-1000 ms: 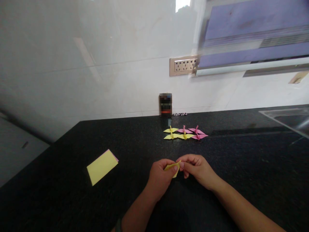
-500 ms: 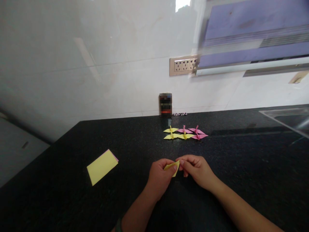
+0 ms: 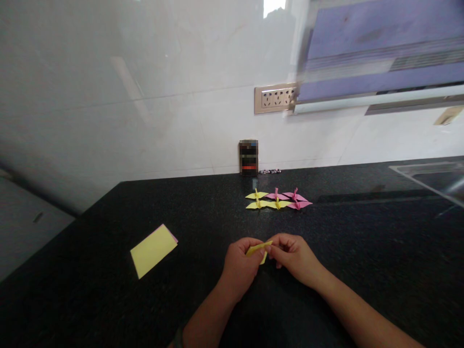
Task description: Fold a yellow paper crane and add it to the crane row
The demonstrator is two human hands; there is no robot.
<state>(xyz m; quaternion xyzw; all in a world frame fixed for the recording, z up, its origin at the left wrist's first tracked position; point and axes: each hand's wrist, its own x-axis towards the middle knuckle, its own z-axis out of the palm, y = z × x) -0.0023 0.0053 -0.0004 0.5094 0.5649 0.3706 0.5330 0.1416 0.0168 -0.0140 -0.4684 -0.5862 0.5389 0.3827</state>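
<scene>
Both my hands meet over the black counter [image 3: 362, 251] and pinch one small folded yellow paper [image 3: 259, 249]. My left hand [image 3: 239, 266] grips its left end with curled fingers. My right hand [image 3: 294, 257] pinches its right end between thumb and fingertips. Behind them, three finished paper cranes stand in a row: a yellow crane [image 3: 256, 200], a pink and yellow crane [image 3: 277, 199] and a pink crane [image 3: 297, 199].
A stack of square paper sheets [image 3: 153, 249], yellow on top, lies on the counter to the left. A small dark box [image 3: 248, 157] stands against the white wall, under a socket strip [image 3: 275, 98]. A sink edge [image 3: 427, 176] shows at the far right.
The yellow paper between my fingers has been pressed flatter and narrower. My right hand has shifted slightly down and left. The cranes and the sheets have not moved.
</scene>
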